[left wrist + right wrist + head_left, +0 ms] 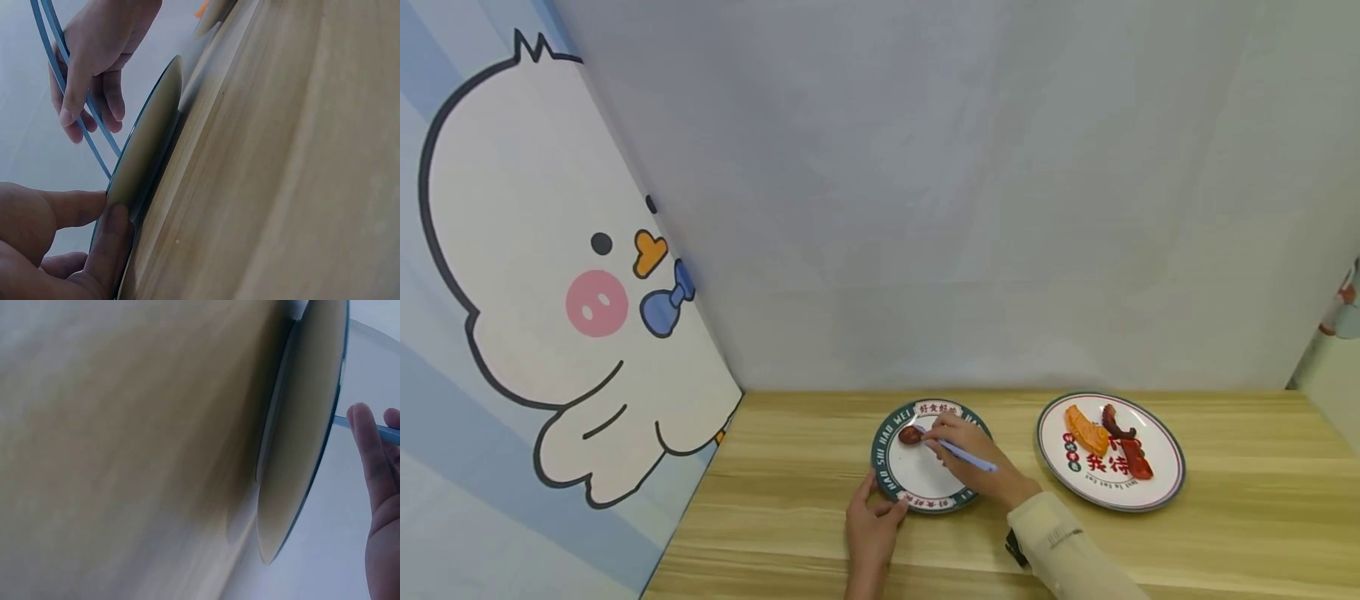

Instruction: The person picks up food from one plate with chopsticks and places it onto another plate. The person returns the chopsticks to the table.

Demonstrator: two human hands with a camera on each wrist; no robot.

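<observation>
1 plate [919, 473]: left hand [872, 527] grips, right [976, 439] above.

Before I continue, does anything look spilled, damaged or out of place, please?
Nothing stands out. One dark piece lies on the green-rimmed plate, beside the tip of the blue utensil; the left hand holds that plate's rim. Three pieces lie on the other plate. No spill or damage shows.

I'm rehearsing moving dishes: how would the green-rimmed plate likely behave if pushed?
The green-rimmed plate would probably stay stiff: its rim shows no bend where the left hand pinches it. Lying flat on the table, it would likely slide rather than roll. Pressing its edge might tip it: the right wrist view shows its underside flaring beyond its base.
</observation>
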